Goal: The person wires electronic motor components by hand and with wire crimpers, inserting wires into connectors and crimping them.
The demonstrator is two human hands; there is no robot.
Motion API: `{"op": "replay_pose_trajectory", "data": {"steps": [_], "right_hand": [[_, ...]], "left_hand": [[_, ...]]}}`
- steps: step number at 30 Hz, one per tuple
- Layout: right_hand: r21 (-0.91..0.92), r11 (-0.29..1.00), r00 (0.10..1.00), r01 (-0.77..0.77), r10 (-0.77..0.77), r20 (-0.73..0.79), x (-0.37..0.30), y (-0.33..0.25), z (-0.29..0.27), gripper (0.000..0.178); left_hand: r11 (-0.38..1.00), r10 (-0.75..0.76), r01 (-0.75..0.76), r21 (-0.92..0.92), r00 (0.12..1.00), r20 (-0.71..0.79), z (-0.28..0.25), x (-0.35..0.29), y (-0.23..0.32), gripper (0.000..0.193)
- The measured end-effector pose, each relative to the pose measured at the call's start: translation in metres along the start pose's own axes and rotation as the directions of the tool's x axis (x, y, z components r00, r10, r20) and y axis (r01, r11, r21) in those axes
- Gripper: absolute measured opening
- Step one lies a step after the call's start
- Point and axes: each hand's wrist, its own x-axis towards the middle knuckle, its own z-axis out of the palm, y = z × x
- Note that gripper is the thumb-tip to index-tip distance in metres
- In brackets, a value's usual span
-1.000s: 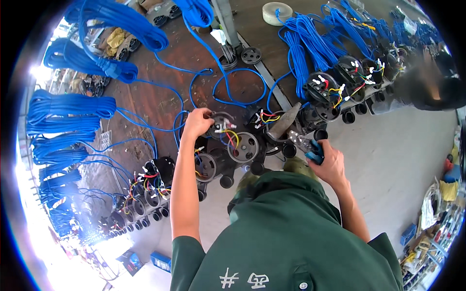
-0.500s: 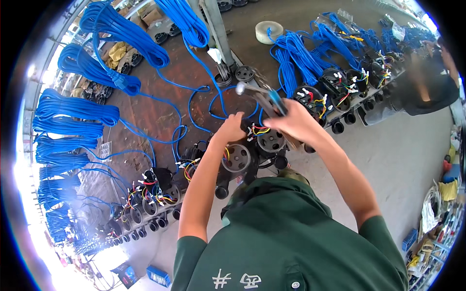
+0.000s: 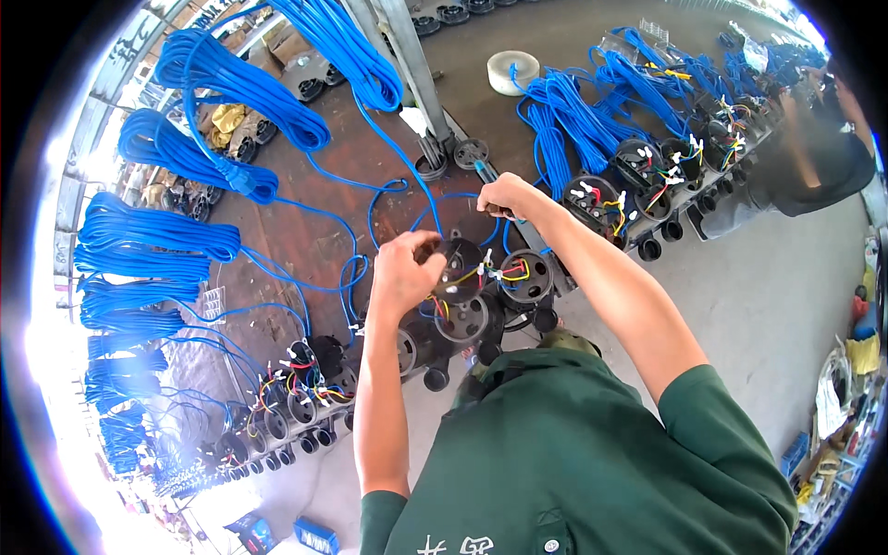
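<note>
My left hand [image 3: 403, 276] is closed, fingers and thumb curled at the edge of a round black housing [image 3: 460, 274] tipped up on the near side of the table. From this housing, coloured wires with white connectors run to an open round housing [image 3: 527, 276] at its right. My right hand [image 3: 511, 198] is closed around a hand tool [image 3: 484, 170] with a blue part showing beyond the fist. Its exact kind is hidden by the hand. The tool points toward a round black disc [image 3: 470, 153] beside the metal post. Blue cable passes beneath both hands.
Bundles of blue cable [image 3: 157, 227] lie along the left, others [image 3: 578, 116] at far right. A metal post [image 3: 412, 74] rises from the table [image 3: 314, 203]. More wired housings [image 3: 601, 203] line the near edge. A co-worker [image 3: 805, 157] sits at right; a white roll [image 3: 512, 72] stands farther back.
My right hand has moved left and away from me with the tool, off the wired housing. My left hand has shifted left and nearer, and a round black housing now shows tipped up beside it.
</note>
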Motion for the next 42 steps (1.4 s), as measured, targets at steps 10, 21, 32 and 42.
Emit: {"op": "replay_pose_trajectory", "data": {"steps": [10,21,32,42], "right_hand": [[-0.425,0.895,0.879,0.136,-0.307,-0.365,-0.141,-0.006,0.031,0.054],[-0.072,0.853,0.798,0.518,-0.512,-0.319,-0.211,0.034,0.044,0.046],[-0.072,0.888,0.833,0.455,-0.453,-0.318,-0.196,0.023,0.041,0.049],[-0.118,0.871,0.804,0.477,-0.487,-0.34,-0.189,0.033,0.054,0.04]], "left_hand": [[0.865,-0.181,0.207,-0.457,0.978,0.102,0.012,-0.036,-0.043,0.051],[0.813,-0.282,0.274,-0.514,0.957,0.065,0.027,-0.023,-0.015,0.042],[0.932,-0.251,0.272,-0.24,0.961,0.112,0.031,-0.002,0.007,0.042],[0.918,-0.229,0.209,-0.338,0.973,-0.019,0.044,-0.029,-0.004,0.043]]}}
